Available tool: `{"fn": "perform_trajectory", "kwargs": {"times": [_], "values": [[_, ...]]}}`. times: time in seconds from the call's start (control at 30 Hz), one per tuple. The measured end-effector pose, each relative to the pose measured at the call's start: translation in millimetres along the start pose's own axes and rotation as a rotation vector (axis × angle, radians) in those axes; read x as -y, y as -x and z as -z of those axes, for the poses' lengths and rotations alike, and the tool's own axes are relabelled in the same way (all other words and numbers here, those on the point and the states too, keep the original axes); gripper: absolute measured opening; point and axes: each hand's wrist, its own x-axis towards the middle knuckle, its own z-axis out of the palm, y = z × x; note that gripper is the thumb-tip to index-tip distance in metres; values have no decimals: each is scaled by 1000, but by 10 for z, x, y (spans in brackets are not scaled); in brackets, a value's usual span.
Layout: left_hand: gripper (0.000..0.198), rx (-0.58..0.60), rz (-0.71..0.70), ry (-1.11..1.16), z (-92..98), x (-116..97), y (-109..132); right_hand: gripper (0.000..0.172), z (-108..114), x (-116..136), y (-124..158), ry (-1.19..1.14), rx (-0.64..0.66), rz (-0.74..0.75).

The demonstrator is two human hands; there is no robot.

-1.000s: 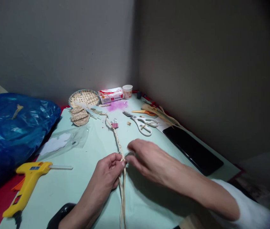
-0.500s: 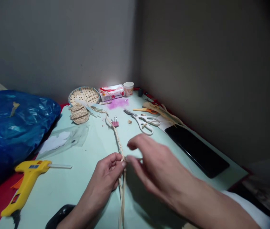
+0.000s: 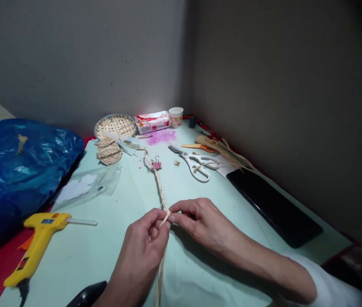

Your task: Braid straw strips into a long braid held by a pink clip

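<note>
Closely plaited, the cream braid [image 3: 158, 184] is pinched by left hand [image 3: 144, 242] and right hand [image 3: 205, 219], grips closed.

The mint-green tabletop [image 3: 94, 251] bears a yellow hot-glue gun [image 3: 38, 245], white-handled scissors [image 3: 187, 160] (blades pointing away) and a paper cup [image 3: 176, 119].

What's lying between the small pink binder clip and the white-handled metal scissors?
In the head view, one small tan scrap lies on the pale green surface between the pink binder clip and the white-handled scissors.
</note>
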Motion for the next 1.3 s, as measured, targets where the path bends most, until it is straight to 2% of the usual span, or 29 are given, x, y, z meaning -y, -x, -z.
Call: {"fn": "perform_trajectory", "kwargs": {"times": [0.07,0.17,0.27,0.33,0.47,0.67,0.8,0.9,0.97,1.03,1.07,1.13,1.2,1.23,1.3], "values": [[26,-48,-17,-141,-12,-1,19,26,-15,-12,-5,-30,-3,-7],[24,-111,-127,-342,-5,-17,47,25,-31,-15,-6,-52,-40,-33],[24,-141,-246,-494,25,-39,93,22,-22,13,-4,-56,-92,-68],[27,-142,-274,-565,37,-46,138,22,-6,35,-1,-77,-112,-77],[28,-99,-300,-576,-13,-29,220,22,20,40,4,-197,-89,-67],[22,-143,-445,-634,-176,37,203,25,25,-1,-2,-583,98,-93],[26,-175,-582,-724,-224,74,228,21,11,3,-26,-780,112,-175],[23,-149,-669,-679,-173,67,265,23,11,-14,-31,-797,107,-171],[20,-219,-620,-536,-99,28,242,24,20,-33,-26,-748,94,-157],[17,-310,-394,-317,-23,-31,164,24,29,-44,-23,-691,68,-159],[17,-275,-249,-173,7,-61,111,23,31,-45,-23,-670,53,-157],[24,-11,25,128,36,-110,0,22,31,-39,-27,-653,40,-140],[25,179,158,371,28,-129,-83,20,28,-33,-29,-649,46,-103],[24,215,187,454,15,-127,-106,20,28,-33,-26,-626,47,-87],[22,195,203,536,-14,-108,-120,21,28,-36,-8,-531,41,-60]]}}
